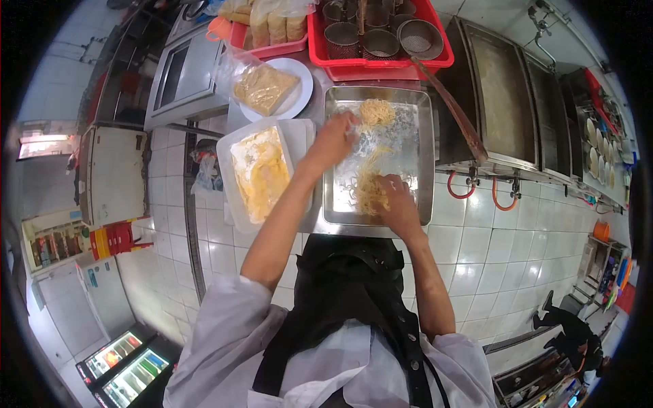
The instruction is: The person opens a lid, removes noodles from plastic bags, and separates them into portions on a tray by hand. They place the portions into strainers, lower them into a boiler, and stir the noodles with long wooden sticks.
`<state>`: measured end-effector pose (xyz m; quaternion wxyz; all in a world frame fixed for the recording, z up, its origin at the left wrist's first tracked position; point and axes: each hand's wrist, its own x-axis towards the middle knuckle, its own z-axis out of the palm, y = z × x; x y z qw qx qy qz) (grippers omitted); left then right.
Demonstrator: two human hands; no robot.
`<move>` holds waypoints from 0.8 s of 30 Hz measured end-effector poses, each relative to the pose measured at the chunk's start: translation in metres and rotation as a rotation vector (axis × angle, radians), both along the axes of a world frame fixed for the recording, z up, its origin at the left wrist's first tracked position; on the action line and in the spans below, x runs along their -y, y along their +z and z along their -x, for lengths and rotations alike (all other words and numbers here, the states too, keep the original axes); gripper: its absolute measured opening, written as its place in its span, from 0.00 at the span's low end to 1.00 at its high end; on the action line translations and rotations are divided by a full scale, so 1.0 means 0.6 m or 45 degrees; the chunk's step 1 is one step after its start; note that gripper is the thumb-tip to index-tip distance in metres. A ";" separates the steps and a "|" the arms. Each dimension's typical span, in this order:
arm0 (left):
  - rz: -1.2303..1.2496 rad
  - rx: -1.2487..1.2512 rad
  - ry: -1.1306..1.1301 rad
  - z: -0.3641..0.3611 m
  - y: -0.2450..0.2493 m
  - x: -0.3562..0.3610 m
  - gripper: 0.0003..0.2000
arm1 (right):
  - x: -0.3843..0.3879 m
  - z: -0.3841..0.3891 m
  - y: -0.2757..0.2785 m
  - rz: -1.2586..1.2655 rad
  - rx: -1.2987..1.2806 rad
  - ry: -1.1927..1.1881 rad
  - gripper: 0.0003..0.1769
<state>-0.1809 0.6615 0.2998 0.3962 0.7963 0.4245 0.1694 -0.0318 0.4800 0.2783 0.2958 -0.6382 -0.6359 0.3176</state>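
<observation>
A shallow metal tray dusted with white powder lies in front of me. A small round nest of noodles rests at its far end. Nearer to me, my right hand has its fingers curled into a loose pile of noodles, and stray strands trail away from the pile. My left hand hovers over the tray's left side, below the nest, fingers bent together; I cannot tell what they hold. Left of the tray is a plastic container with a yellow, flour-dusted mass.
Behind the container, a white plate carries a bagged tan block. A red bin holds several mesh baskets, and one long wooden handle juts out past the tray's right side. Metal basins stand at right. A person is far right.
</observation>
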 end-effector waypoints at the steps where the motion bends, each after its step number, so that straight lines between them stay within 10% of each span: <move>1: 0.062 -0.069 -0.059 0.011 -0.008 0.034 0.19 | 0.003 0.007 -0.020 0.068 0.139 0.015 0.24; 7: 0.293 -0.087 0.043 0.025 0.002 0.209 0.33 | 0.016 0.031 0.013 -0.022 0.021 -0.213 0.25; 14: -0.031 -0.085 0.077 0.032 -0.002 0.221 0.36 | -0.013 0.012 -0.008 0.181 0.327 0.204 0.23; 16: 0.172 -0.156 0.017 0.031 0.004 0.220 0.35 | -0.010 -0.004 0.044 0.279 -0.038 0.266 0.16; 22: 0.100 -0.287 0.178 0.025 -0.038 0.215 0.30 | -0.244 -0.035 -0.029 -0.696 0.486 -0.171 0.14; 24: 0.121 -0.155 0.256 0.019 0.014 0.195 0.27 | -0.284 -0.059 -0.070 -0.455 0.571 -0.116 0.16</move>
